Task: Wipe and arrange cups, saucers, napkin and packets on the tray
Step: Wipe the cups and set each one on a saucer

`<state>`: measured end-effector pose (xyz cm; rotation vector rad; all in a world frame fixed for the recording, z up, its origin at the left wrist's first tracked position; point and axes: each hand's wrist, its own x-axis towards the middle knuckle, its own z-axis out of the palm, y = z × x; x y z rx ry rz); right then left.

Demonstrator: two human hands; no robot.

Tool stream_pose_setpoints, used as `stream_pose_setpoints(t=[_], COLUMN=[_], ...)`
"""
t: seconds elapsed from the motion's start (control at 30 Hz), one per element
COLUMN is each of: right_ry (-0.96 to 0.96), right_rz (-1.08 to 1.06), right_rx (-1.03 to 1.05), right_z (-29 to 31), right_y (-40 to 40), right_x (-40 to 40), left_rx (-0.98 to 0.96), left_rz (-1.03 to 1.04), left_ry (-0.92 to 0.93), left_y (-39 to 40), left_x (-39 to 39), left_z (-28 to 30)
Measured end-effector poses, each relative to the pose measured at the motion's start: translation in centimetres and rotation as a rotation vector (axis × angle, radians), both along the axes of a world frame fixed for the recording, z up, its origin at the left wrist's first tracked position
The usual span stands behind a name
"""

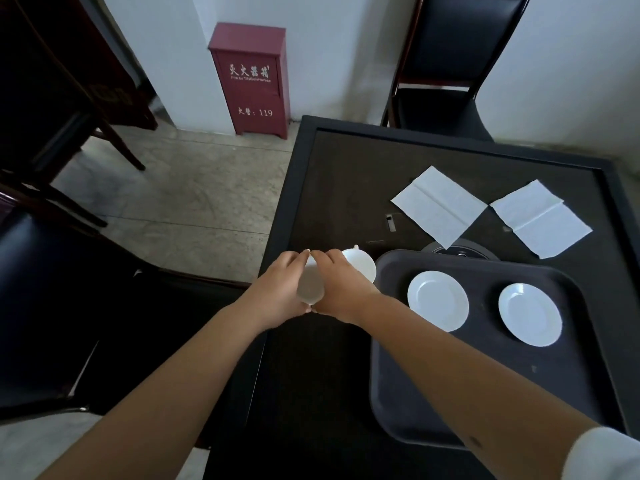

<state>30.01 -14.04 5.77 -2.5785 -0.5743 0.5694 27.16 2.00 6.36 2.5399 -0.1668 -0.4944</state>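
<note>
Both hands hold one white cup (309, 289) above the table's left edge; my left hand (278, 289) curls round its left side and my right hand (341, 289) round its right. A second white cup (362, 263) stands on the table just behind my right hand. The dark tray (485, 393) lies to the right and carries two white saucers, one on the left (438, 299) and one on the right (530, 313). Two unfolded white napkins lie beyond the tray, one nearer the middle (438, 206) and one further right (540, 218). No packets are visible.
The dark square table (346, 174) has a raised rim and a round inset (457, 251) partly under the tray. Black chairs stand at the far side (446, 64) and at the left (52, 289). A red fire-extinguisher box (254, 79) stands against the wall.
</note>
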Motion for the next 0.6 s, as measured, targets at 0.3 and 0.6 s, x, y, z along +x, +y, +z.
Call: stream_pose_setpoints(t=[0.3,0.6], right_ry=[0.045,0.029], right_rz=[-0.066,-0.159], right_rx=[0.095,0.230], right_z=[1.8,5.5], right_y=[-3.7,-7.5], right_x=[-9.1,-16.4], left_rx=[-0.088,-0.191], left_rz=[-0.039,-0.084], left_ry=[-0.031,-0.041], left_y=[-2.6,-4.7], left_x=[-8.5,-14.0], left_z=[2.7,4.5])
